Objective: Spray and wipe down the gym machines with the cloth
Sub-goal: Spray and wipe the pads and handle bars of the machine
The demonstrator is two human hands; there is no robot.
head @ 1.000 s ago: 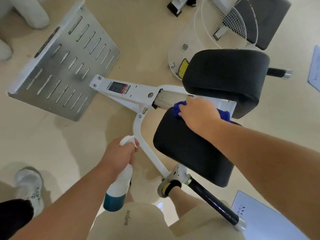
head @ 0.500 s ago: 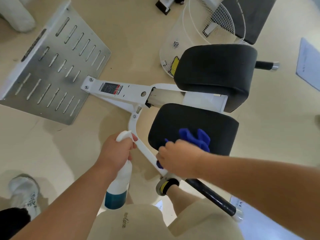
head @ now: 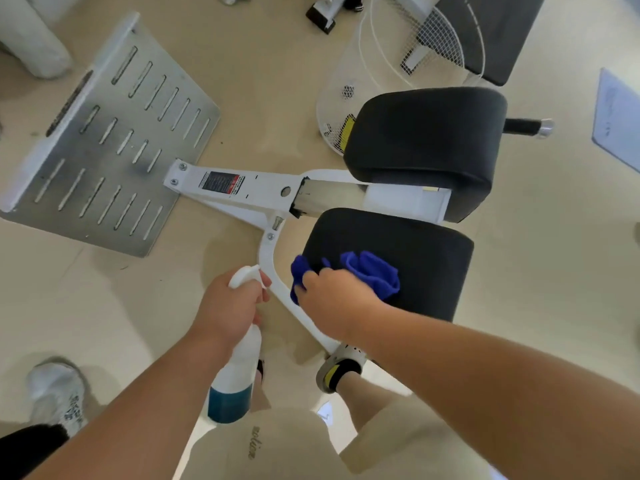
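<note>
Head view, right hand [head: 332,299] presses blue cloth [head: 372,275] (bunched), black pad [head: 426,265]

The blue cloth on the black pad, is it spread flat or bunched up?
Bunched up: the blue cloth shows crumpled folds beside the right hand, which grips it against the lower black padded cushion.
</note>
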